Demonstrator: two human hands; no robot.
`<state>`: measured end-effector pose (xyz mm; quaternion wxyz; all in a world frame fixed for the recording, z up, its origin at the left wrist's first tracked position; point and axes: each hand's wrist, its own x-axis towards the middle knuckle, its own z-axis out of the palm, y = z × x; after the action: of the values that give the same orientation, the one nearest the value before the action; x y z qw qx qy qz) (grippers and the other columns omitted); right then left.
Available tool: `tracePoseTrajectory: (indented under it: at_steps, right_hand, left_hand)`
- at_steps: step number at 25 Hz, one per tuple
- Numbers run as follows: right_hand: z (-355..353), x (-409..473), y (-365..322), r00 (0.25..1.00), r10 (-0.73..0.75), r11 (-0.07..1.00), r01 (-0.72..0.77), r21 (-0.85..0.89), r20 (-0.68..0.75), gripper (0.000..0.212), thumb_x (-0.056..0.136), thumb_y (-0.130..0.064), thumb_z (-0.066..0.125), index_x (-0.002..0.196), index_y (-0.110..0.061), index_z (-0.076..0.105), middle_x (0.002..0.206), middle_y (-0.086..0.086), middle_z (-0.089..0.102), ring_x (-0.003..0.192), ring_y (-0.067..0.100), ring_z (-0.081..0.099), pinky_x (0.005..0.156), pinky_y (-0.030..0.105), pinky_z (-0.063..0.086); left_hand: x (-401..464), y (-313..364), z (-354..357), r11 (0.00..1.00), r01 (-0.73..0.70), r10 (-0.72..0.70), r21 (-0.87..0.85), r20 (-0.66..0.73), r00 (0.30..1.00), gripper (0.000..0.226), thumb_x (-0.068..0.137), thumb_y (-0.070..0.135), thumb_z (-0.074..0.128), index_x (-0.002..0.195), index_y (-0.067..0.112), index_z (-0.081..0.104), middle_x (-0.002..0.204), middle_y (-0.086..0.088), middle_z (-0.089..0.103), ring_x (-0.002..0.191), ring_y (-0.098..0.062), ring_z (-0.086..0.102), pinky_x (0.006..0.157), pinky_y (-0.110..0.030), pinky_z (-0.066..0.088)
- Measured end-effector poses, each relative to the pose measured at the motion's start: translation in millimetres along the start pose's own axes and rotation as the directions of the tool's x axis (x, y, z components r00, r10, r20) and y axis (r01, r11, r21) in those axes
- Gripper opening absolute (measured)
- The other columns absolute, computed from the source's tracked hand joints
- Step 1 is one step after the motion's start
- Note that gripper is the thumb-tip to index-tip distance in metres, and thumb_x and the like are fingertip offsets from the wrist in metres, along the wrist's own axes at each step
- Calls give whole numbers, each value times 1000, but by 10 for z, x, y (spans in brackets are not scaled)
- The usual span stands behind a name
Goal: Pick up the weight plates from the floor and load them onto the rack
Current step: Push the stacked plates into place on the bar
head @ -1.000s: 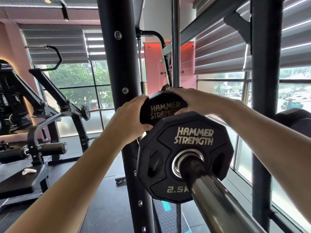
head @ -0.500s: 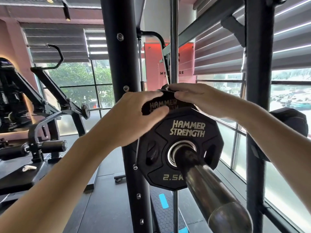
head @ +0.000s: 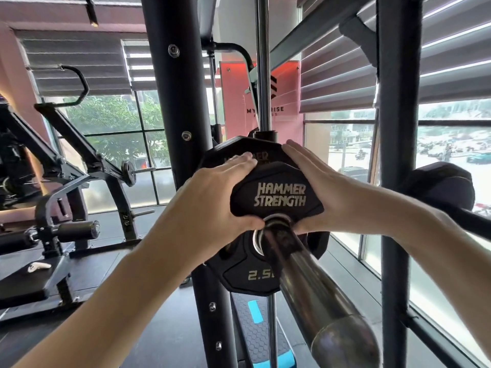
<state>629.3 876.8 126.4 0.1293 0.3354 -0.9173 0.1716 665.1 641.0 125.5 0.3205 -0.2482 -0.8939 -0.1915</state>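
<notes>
A black 2.5 kg Hammer Strength weight plate [head: 261,274] sits on the chrome bar sleeve [head: 313,296] of the rack. My left hand [head: 212,205] and my right hand [head: 316,192] clasp its upper half from either side. The fingers lie along its top edges and the thumbs meet near the hub. Right behind it a second black plate [head: 231,150] is on the same sleeve, mostly hidden. The sleeve's free end points toward me at the lower right.
The rack's black upright [head: 183,107] stands just left of the plates, another black post [head: 398,155] at the right. A chrome guide rod [head: 263,62] rises behind. A padded machine [head: 39,235] is at the left, windows at the right, and a step platform [head: 255,338] lies below.
Both hands have left the rear plate and come down onto the front 2.5 kg plate. That plate now sits close against the rear one.
</notes>
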Motion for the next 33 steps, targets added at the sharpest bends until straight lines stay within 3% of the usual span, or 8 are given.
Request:
tracePoseTrajectory:
  at_steps: [2,4,9,13,17,21,25,33]
  right_hand:
    - [38,169,59,1000,-11,998,9,-57,-30,137,61,-62,78,155,-32,-18,162,-19,-23,149,0,-18,125,48,3]
    - [76,317,96,998,-27,994,21,-108,-52,139,62,-56,83,156,-30,-16,163,-17,-22,150,4,-18,124,52,5]
    - [96,633,120,999,-4,977,-6,-213,-48,138,66,-44,86,157,-25,-15,163,-13,-23,150,8,-20,122,54,0]
    - [148,810,175,999,18,972,-29,-233,-48,139,69,-38,86,155,-21,-22,162,-8,-28,148,11,-25,122,51,-4]
    - [156,909,220,999,-11,951,-5,-308,-50,142,68,-40,86,153,-18,-26,163,-7,-24,149,13,-24,122,45,-5]
    - [138,902,234,997,-45,953,22,-302,-68,143,65,-43,87,155,-16,-22,164,-6,-6,149,10,-5,116,32,14]
    - [115,891,207,996,-54,933,23,-358,-77,143,64,-48,86,155,-16,-20,162,-6,1,147,11,3,112,38,33]
    - [115,869,178,995,-44,938,10,-346,-92,141,64,-44,87,156,-14,-17,161,-4,4,148,13,5,111,41,36]
  left_hand:
    - [49,-57,31,999,32,-32,13,1,999,98,66,36,90,150,24,41,156,16,36,133,15,24,110,-10,17]
    - [68,-140,94,998,58,-58,24,-16,998,98,66,36,90,150,22,41,157,13,34,141,8,23,115,-16,17]
    - [174,-352,261,988,136,-132,72,-63,989,99,67,37,88,151,15,40,164,6,22,152,-8,13,123,-47,19]
    - [309,-509,365,985,169,-167,17,-91,982,99,66,33,89,150,16,41,166,8,12,153,-10,7,122,-54,19]
    - [318,-632,484,988,140,-149,-61,-171,974,100,62,25,91,150,21,42,164,8,20,152,-11,15,124,-41,18]
    - [336,-667,451,983,174,-181,-54,-193,964,114,56,30,94,154,23,37,156,11,39,141,-6,37,114,-18,23]
    - [400,-664,402,981,191,-194,-28,-140,971,116,55,35,94,154,25,34,154,15,39,138,-7,39,107,-16,24]
    - [412,-648,389,983,180,-183,-31,-141,973,111,56,34,94,151,23,39,149,12,45,132,-9,44,103,-18,28]
